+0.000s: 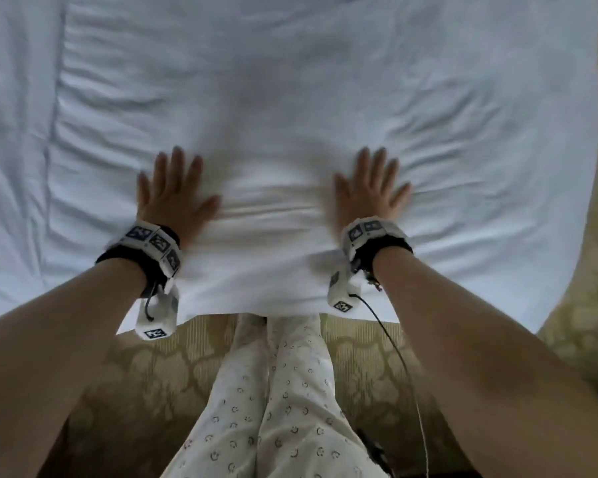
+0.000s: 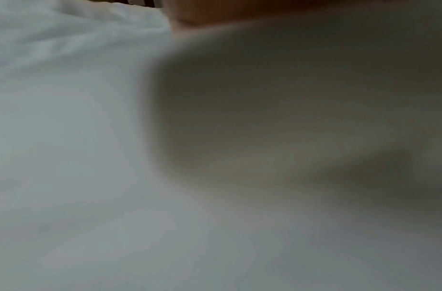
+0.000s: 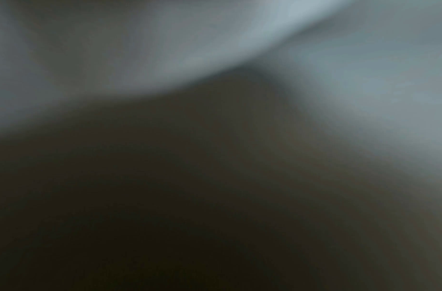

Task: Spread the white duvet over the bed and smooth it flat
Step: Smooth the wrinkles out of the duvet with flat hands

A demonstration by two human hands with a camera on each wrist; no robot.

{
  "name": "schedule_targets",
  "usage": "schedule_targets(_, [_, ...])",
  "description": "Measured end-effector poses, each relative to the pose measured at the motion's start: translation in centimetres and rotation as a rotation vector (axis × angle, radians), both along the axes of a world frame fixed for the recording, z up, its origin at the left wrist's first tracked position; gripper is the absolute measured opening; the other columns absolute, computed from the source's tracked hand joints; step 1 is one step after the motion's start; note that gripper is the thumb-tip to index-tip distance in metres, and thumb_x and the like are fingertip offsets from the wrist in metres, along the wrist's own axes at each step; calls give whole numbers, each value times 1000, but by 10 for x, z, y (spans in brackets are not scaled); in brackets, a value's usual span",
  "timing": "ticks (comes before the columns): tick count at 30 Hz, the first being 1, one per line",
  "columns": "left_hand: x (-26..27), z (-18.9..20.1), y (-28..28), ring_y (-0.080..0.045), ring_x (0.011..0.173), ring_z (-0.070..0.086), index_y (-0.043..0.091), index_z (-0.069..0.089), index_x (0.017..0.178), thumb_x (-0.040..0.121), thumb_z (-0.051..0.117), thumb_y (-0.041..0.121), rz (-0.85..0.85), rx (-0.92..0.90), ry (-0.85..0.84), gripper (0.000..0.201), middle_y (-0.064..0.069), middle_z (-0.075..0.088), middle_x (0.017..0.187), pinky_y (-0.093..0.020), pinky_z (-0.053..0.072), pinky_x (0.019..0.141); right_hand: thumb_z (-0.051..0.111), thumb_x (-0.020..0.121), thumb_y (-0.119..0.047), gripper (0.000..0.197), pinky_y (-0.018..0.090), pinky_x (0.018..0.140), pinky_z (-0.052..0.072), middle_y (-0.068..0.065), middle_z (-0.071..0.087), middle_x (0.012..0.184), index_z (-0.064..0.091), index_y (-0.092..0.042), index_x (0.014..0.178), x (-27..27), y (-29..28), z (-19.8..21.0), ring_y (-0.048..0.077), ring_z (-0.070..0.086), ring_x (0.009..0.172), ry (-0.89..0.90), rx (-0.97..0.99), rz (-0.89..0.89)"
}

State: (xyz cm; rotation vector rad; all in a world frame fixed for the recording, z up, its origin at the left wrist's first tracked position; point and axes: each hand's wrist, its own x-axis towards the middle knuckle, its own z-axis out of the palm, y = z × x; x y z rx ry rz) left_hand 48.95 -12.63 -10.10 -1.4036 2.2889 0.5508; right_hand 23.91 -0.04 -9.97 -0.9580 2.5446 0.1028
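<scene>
White duvet [image 1: 290,81] spread over bed, covering nearly whole head view; near edge overhangs just in front of legs [image 1: 277,391] in patterned trousers. Right edge runs down beside patterned carpet [image 1: 594,219], open floor there & along near side. Long fold at left [image 1: 54,132] running near to far, more white fabric beyond it to left frame edge. Fabric w/ shallow creases fanning out left & right of hands, a few ridges bunched between them; far centre mostly smooth.

Left hand [image 1: 173,191] flat on duvet, grip apart, fingers straight & spread, pressing. Right hand [image 1: 370,191] same, palm down, fingers spread, well apart from left. Marker bands on both wrists, cable [image 1: 394,346] trailing from right one.

Wrist views: blurred white cloth close up [image 2: 65,137], dark shadow in right wrist view, no detail.
</scene>
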Motion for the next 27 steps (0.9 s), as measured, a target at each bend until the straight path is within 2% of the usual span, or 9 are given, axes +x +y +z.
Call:
schedule_targets(4, [86,4,19,-27,147,-13,30,-8,150,94,29,55,189,-36,-72,72,-4,-17,159,-51,-3,118,27,92,-62,80,58,114,-4,11,-6,159,1,-15,152,-58,104,17,32,-6,147,75,40,-611])
schedule_targets(6, [93,10,23,-35,147,-6,25,-1,151,95,33,50,236,-96,-33,71,-13,-9,159,-56,3,117,25,91,-64,84,59,114,-2,15,-4,159,2,-11,152,-62,120,24,33,-4,147,116,35,-660])
schedule_targets(9, [51,20,25,-34,147,-5,19,2,151,97,37,42,208,-112,49,69,-15,-6,159,-53,1,118,9,88,-65,84,57,115,0,13,-5,159,0,-11,152,-40,96,22,31,-5,147,99,2,-525])
schedule_targets(14, [-46,21,50,-31,147,-9,24,-1,151,97,33,44,66,-89,198,67,-10,-10,159,-49,-3,117,26,97,-49,68,56,115,-2,8,-10,159,-5,-21,151,49,23,21,31,-8,147,-13,-80,73])
schedule_targets(17, [-43,9,87,-27,147,-14,27,-6,150,97,27,48,-119,-13,106,67,-5,-16,159,-47,-7,117,23,97,-51,66,55,115,-7,2,-11,160,-5,-26,151,58,51,6,26,-10,147,-43,-7,318])
schedule_targets(19, [-4,0,106,-23,146,-17,29,-10,150,96,22,51,-177,5,12,66,0,-21,158,-46,-14,115,22,96,-54,68,55,114,-9,2,-10,160,-5,-24,151,30,97,-8,26,-10,147,-7,28,128])
schedule_targets(22, [70,4,116,-17,143,-24,33,-15,147,93,17,56,-71,51,-146,67,5,-30,153,-44,-23,110,25,94,-58,76,57,117,-2,6,-7,160,-2,-18,152,-21,180,1,28,-7,148,51,109,-293])
schedule_targets(25, [113,27,106,-19,146,-19,37,-13,147,94,19,56,131,114,-255,65,7,-26,155,-51,-8,116,27,95,-56,78,56,117,3,13,-5,159,-2,-10,152,-54,231,35,32,-4,147,78,165,-670])
schedule_targets(27, [115,44,93,-22,148,-10,33,0,151,96,22,53,255,165,-249,63,5,-16,159,-51,0,119,27,97,-51,74,54,117,5,14,-3,159,-1,-9,151,-65,233,57,32,-2,147,81,144,-772])
